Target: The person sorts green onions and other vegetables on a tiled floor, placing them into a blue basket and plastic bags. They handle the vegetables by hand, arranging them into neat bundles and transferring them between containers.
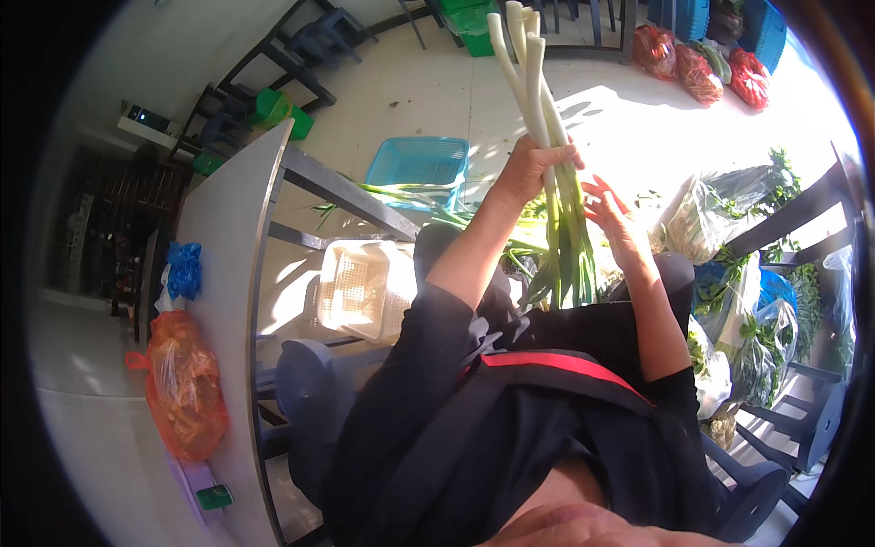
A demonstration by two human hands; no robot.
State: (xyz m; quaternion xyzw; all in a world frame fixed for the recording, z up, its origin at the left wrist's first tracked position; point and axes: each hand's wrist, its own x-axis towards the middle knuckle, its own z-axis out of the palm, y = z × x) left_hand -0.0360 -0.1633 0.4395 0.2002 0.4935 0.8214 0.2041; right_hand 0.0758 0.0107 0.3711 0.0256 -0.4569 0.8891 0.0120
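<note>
My left hand [536, 167] is closed around the middle of several long green onions [537, 102], their white ends pointing up and away from me and their green leaves hanging towards my lap. Just right of the stalks is my right hand [610, 212], its fingers spread and holding nothing; whether a fingertip touches the leaves, I cannot tell. More green onions [417, 197] lie across the rim of a blue plastic basket [418, 158] on the floor, beyond my left knee. Loose greens lie on the floor behind the bunch, partly hidden by it.
White plastic baskets [355, 290] stand at my left, near a table [229, 253] bearing an orange plastic bag [186, 386]. Bagged leafy greens [759, 342] crowd my right side beside dark plastic stools [745, 499]. Red bags [750, 78] lie on the floor at the far right.
</note>
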